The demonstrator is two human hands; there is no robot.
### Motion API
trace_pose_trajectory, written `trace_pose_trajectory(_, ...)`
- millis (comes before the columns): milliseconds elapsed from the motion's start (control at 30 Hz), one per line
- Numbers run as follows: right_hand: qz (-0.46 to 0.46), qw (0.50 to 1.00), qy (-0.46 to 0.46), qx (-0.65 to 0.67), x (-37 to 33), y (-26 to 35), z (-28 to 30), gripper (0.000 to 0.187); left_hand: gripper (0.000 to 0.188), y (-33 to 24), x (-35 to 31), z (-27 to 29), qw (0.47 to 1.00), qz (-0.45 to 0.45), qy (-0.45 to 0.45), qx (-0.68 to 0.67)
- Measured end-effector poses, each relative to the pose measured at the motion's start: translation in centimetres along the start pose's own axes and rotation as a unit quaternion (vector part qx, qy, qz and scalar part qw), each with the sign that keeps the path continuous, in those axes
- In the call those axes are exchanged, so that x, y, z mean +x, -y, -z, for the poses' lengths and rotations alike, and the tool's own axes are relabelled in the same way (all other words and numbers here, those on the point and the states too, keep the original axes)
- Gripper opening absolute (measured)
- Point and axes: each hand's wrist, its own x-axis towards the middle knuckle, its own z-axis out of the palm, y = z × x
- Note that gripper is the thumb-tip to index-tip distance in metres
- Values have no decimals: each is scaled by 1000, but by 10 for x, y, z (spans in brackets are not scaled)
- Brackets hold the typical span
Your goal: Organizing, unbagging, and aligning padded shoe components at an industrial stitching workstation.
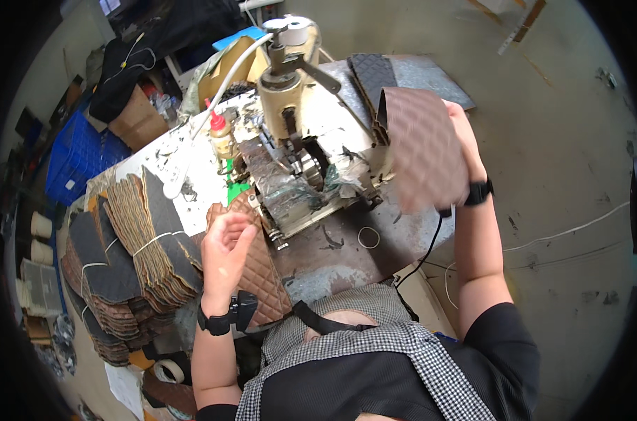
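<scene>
My right hand (466, 140) grips a brown quilted leather panel (424, 147) along its right edge, raised over the right side of the bench. The panel bends over and is slightly blurred, and some of my fingers are hidden behind it. My left hand (227, 242) is loosely curled with the thumb apart and nothing visible in it. Beneath that hand lies another brown quilted panel (259, 281), at the bench's front left; whether they touch I cannot tell. Between my hands stands a bench machine (301, 168) with a cream post, a lever and a metal roller, partly wrapped in plastic.
Tied stacks of dark panels (139, 231) fill the left. A red-capped bottle (222, 133) stands behind the machine amid dark scraps. A black quilted piece (371, 77) lies at the back right. A rubber band (368, 238) lies in front. A blue crate (83, 154) sits far left.
</scene>
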Motion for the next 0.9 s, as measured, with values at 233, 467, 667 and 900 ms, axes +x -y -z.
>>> trace_pose_trajectory(233,-212,967,-40,-139,33,-41,36,23,74,72,4,15,892,-68,-113,431)
trace_pose_trajectory(467,-173,958,-84,-215,32,-49,31,22,50,70,6,14,894,-27,-123,429)
trace_pose_trajectory(667,178,912,-195,-314,6,-33,-1,16,28,61,7,17,921,-94,-154,346)
trace_pose_trajectory(900,323,853,-28,-410,-56,-5,-66,12,16,-2,-22,8,987,-102,-119,37)
